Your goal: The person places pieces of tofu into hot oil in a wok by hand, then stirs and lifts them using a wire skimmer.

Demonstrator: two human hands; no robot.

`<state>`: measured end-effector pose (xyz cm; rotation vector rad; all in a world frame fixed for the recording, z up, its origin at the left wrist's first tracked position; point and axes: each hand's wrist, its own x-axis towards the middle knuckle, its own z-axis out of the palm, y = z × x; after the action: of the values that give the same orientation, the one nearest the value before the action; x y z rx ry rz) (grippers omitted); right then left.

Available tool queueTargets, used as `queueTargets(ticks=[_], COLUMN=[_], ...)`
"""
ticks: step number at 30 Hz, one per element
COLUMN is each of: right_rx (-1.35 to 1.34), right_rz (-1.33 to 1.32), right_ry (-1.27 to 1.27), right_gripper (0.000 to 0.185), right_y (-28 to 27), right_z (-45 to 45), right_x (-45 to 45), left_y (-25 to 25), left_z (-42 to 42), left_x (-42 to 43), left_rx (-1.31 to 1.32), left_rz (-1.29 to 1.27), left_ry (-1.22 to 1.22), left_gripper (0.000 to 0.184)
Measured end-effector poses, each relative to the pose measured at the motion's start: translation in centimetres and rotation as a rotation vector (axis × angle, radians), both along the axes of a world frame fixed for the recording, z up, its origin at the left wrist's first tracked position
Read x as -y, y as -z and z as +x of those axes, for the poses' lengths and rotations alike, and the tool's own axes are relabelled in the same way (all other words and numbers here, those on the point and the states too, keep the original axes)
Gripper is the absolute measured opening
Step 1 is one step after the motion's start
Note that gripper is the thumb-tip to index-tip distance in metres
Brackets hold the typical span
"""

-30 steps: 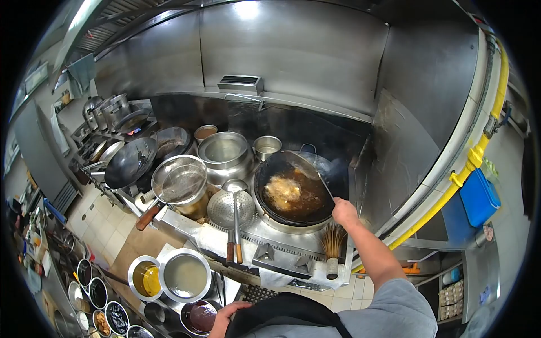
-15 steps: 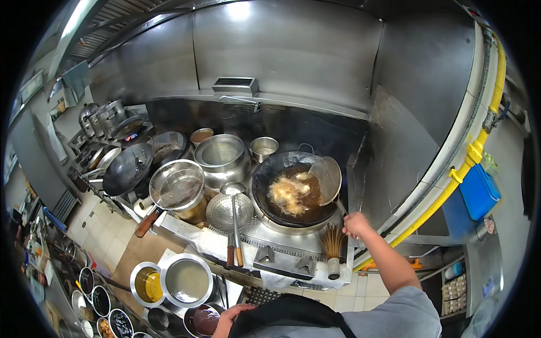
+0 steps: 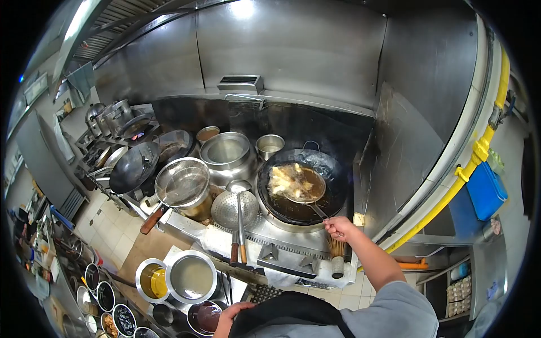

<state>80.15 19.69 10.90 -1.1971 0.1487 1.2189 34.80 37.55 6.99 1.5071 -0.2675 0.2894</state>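
Observation:
My right hand (image 3: 339, 228) is closed around the handle of a round strainer (image 3: 315, 186). The strainer lies inside the dark wok (image 3: 332, 163), its bowl in brown oil, with pale golden fried pieces (image 3: 286, 179) in and beside it. At the bottom centre, my left hand (image 3: 232, 316) rests by the black apron; its fingers are partly hidden and what they touch is unclear. A perforated ladle (image 3: 225, 210) lies left of the wok, under a solid ladle (image 3: 239, 186). A bamboo brush (image 3: 337, 250) stands just below my right hand.
A mesh strainer (image 3: 181, 181) sits over a pot at left, near a large steel pot (image 3: 225, 151) and another wok (image 3: 134, 167). Bowls of yellow liquid (image 3: 158, 280) and cloudy liquid (image 3: 193, 276) stand at lower left. A yellow pipe (image 3: 479, 152) runs along the right.
The strainer has gone from the wok's right side down into the oil, gathering pale pieces. My right hand has shifted slightly left. My left hand has stayed by the apron.

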Motion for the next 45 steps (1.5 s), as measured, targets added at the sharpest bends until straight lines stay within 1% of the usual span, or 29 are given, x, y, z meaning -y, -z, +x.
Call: queueTargets(ticks=[2,3,4,5,6,7,8,11,13,14,16,17,19,22,23,24,25,26,28,29,30,31,33,34,36,37,41,43,45], right_rx=[0.397,0.422,0.421,0.37,0.319,0.181,0.18,-0.179,-0.116,-0.047,0.04,0.123,0.127,0.147,0.234,0.321,0.387,0.389,0.411,0.505,0.5,0.605,0.774,0.774,1.186,1.506,1.577,1.107,1.113], right_rz=[-0.143,-0.165,-0.157,-0.126,-0.096,-0.023,-0.021,0.144,0.12,0.099,0.094,0.084,0.094,0.1,0.056,0.013,0.023,0.021,-0.085,-0.205,-0.213,-0.284,-0.433,-0.436,-0.532,-0.545,-0.49,-0.451,-0.47], right_ry=[-0.147,-0.169,-0.177,-0.172,-0.163,-0.107,-0.106,-0.011,-0.009,-0.004,0.002,-0.003,0.026,0.049,-0.03,-0.109,-0.095,-0.101,-0.037,-0.044,-0.044,-0.045,-0.058,-0.055,-0.042,-0.089,-0.252,-0.007,0.005], right_gripper=[0.006,0.005,0.005,0.005,0.006,0.007,0.007,0.007,0.005,0.01,0.013,0.015,0.016,0.018,0.018,0.018,0.012,0.012,0.005,0.012,0.012,0.015,0.022,0.022,0.027,0.031,0.032,0.032,0.032], right_y=[0.6,0.4,0.3,0.3,0.3,-1.0,-1.0,-0.2,0.8,0.8,0.5,0.2,-0.9,-1.2,-1.6,-2.0,-2.3,-2.8,-3.4,-4.4,-4.6,-4.8,-5.1,-4.4,-1.4,1.4,-2.3,-3.0,-3.9], right_z=[0.2,0.1,-0.2,-0.5,-0.8,-1.9,-1.9,-0.6,0.8,1.1,1.3,1.1,0.7,0.2,-0.5,-1.3,-2.1,-2.2,-2.8,-3.0,-2.9,-2.8,-2.0,-1.5,0.5,2.4,0.7,0.5,0.2], right_x=[-0.1,0.2,0.4,0.8,1.1,1.1,0.7,-0.6,-2.5,-3.2,-4.2,-4.5,-4.7,-3.7,-2.7,-1.8,-0.8,-0.2,1.2,1.3,1.3,1.2,1.3,1.4,1.4,1.7,2.4,2.3,2.6], left_y=[-1.0,-2.1,-3.0,-2.4,-1.3,-1.3,-1.3,-1.6,-1.9,-2.8,-4.3,-3.7,-2.3,-2.6,-1.4,-0.1,0.4,0.2,-0.5,-1.3,-2.3,-3.3,-4.3,-4.4,-3.7,-3.0,-0.9,-0.9,-1.9], left_z=[-0.2,-0.5,-0.6,-0.8,-1.1,-1.1,-1.1,-0.9,-1.1,-1.0,-0.6,-0.4,0.7,0.9,0.9,0.6,0.6,0.7,0.4,0.1,-0.1,0.0,-0.1,-0.2,-0.2,0.0,0.5,0.6,0.3], left_x=[0.8,2.0,2.6,2.1,1.5,1.3,1.0,1.4,1.9,2.3,3.3,2.9,1.8,2.4,1.1,0.7,0.5,0.6,1.6,2.3,3.0,3.5,4.1,4.2,3.9,3.3,1.4,1.5,2.2], left_rx=[-0.042,-0.135,-0.227,-0.228,-0.159,-0.125,-0.091,-0.056,-0.129,-0.131,-0.236,-0.237,0.001,-0.021,-0.03,-0.027,-0.026,-0.026,-0.062,-0.133,-0.215,-0.293,-0.355,-0.362,-0.344,-0.318,-0.298,-0.292,-0.314], left_rz=[0.048,0.011,-0.027,-0.021,0.021,0.044,0.065,0.117,0.113,0.116,0.077,0.077,-0.139,-0.113,0.016,0.013,-0.035,-0.084,-0.054,-0.022,0.002,0.009,0.02,0.022,0.039,0.054,0.106,0.132,0.107], left_ry=[-0.037,-0.18,-0.325,-0.333,-0.224,-0.168,-0.11,-0.106,-0.164,-0.158,-0.246,-0.24,0.038,0.013,0.077,0.069,0.106,0.144,0.086,0.013,-0.061,-0.122,-0.173,-0.181,-0.152,-0.118,0.011,-0.007,-0.068], left_gripper=[0.048,0.039,0.03,0.03,0.04,0.045,0.05,0.051,0.051,0.051,0.047,0.047,0.044,0.046,0.05,0.05,0.051,0.053,0.053,0.053,0.053,0.054,0.054,0.055,0.055,0.055,0.057,0.057,0.056])
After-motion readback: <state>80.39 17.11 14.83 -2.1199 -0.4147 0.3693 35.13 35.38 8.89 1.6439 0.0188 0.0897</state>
